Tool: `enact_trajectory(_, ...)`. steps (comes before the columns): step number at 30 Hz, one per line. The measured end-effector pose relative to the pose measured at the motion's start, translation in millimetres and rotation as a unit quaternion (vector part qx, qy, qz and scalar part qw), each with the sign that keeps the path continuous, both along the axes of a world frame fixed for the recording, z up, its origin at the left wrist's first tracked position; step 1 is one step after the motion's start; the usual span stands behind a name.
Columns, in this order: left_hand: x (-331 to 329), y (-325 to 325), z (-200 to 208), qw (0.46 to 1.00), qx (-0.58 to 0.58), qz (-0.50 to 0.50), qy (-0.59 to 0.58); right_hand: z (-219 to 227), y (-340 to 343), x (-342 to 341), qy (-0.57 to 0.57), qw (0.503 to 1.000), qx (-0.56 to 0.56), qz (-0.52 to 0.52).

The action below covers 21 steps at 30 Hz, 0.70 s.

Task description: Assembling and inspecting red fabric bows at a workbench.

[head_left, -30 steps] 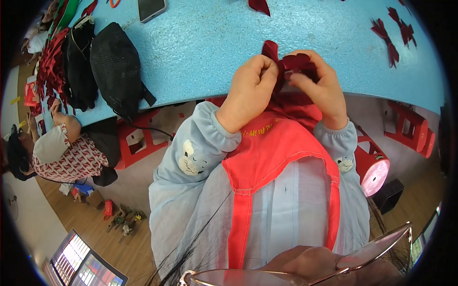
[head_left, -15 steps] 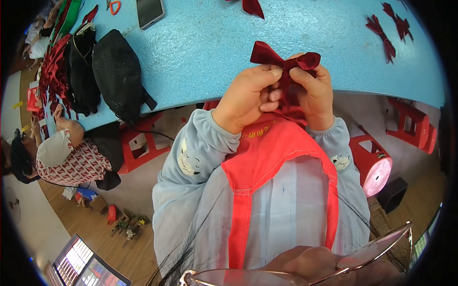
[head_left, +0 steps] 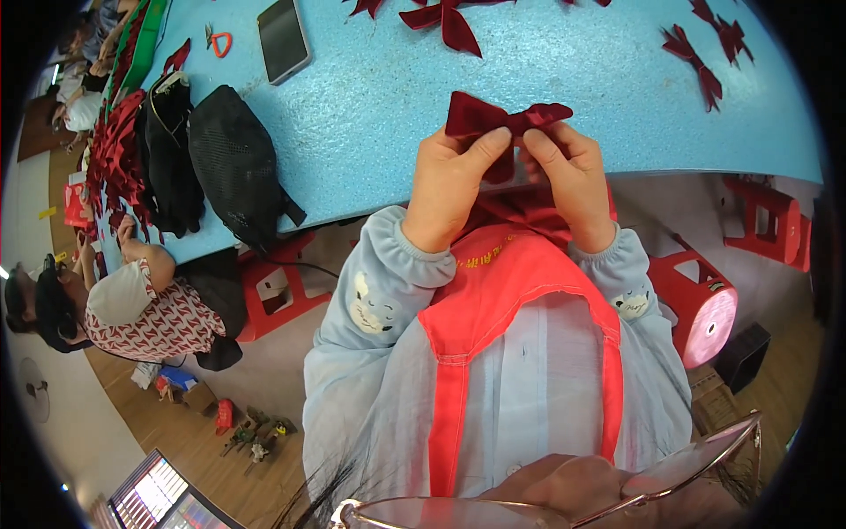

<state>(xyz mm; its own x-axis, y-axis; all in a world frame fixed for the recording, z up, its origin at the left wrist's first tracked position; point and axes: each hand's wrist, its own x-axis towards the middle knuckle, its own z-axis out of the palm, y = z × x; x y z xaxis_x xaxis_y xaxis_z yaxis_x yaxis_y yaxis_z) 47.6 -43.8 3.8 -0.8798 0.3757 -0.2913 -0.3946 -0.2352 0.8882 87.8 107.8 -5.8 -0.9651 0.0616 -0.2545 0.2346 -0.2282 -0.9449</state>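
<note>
A dark red velvet bow (head_left: 507,121) is held in front of me over the table's near edge. My left hand (head_left: 454,176) pinches its left side near the middle, thumb on top. On the other side my right hand (head_left: 568,172) grips the bow close to its knot, the two thumb tips nearly meeting. Part of the ribbon hangs down between my hands, and the fingers behind the bow are mostly hidden. Below the hands lies my red apron (head_left: 515,264), with dark red fabric bunched at its upper part.
On the blue table (head_left: 370,115) lie more bows (head_left: 696,66) at the far right and ribbon pieces (head_left: 449,26) at the far middle. A phone (head_left: 284,42), orange-handled scissors (head_left: 221,44) and black bags (head_left: 231,154) sit left. A person (head_left: 145,300) works further left. Red stools (head_left: 696,304) stand below.
My hands have drawn slightly left and the bow sits flatter, its right loop less turned up. The view has shifted, so more of the far table shows.
</note>
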Motion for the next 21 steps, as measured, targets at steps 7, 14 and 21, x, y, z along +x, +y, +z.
enact_trajectory(7, 1, 3, -2, 0.999, 0.042, 0.030, -0.005, 7, -3, -8, 0.100, 0.987, -0.019, -0.126)
enact_trajectory(14, 1, 7, 11, 0.995, 0.086, -0.024, -0.049, -7, 7, -6, 0.113, 0.991, -0.032, -0.059)
enact_trajectory(21, 7, 19, -5, 0.997, 0.077, -0.010, 0.020, -2, 7, -9, -0.036, 0.949, -0.301, -0.087)
